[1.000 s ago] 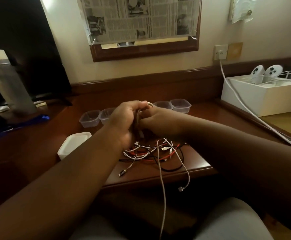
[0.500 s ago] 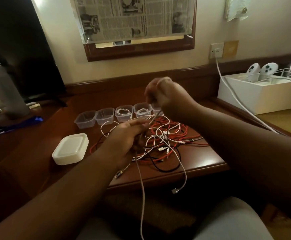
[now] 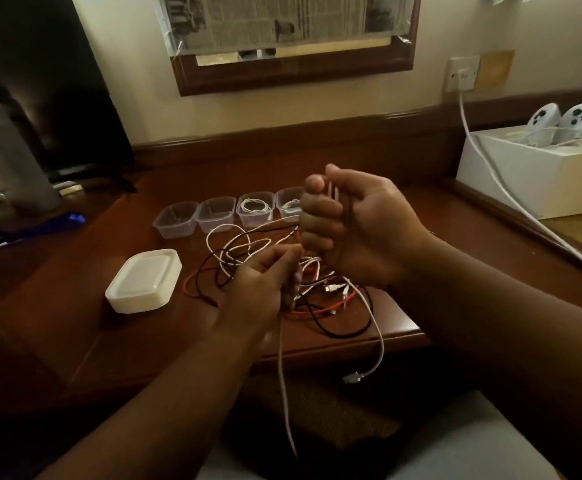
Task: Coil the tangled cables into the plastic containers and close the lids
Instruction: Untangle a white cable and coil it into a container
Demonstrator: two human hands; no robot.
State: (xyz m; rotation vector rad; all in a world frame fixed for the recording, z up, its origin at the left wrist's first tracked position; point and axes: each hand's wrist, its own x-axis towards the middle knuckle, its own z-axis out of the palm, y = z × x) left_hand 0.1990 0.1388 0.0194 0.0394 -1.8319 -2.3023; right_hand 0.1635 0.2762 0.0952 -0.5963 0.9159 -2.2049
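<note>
- Our right hand is raised above the desk, its fingers curled round loops of a white cable; two white strands show between thumb and forefinger at the top of the fist.
- Our left hand sits lower, at about 7 o'clock from the right hand, with thumb and fingertips pinching the same white cable, which runs down from there past the desk edge and hangs toward our lap.
- Beneath both hands lies the tangle of cables, white, red and black strands crossing on the desk; one white lead with a plug end droops over the front edge.
- At 12 o'clock from the tangle stands a row of clear plastic containers, lids off. The two on the left look empty; the third holds a coiled white cable, and the fourth, partly hidden by our right hand, also shows white cable inside.
- At 9 o'clock from the tangle lies a stack of white lids, flat on the desk.
- At 2 o'clock sits a white box, with a thick white cord running from the wall socket across its front.
</note>
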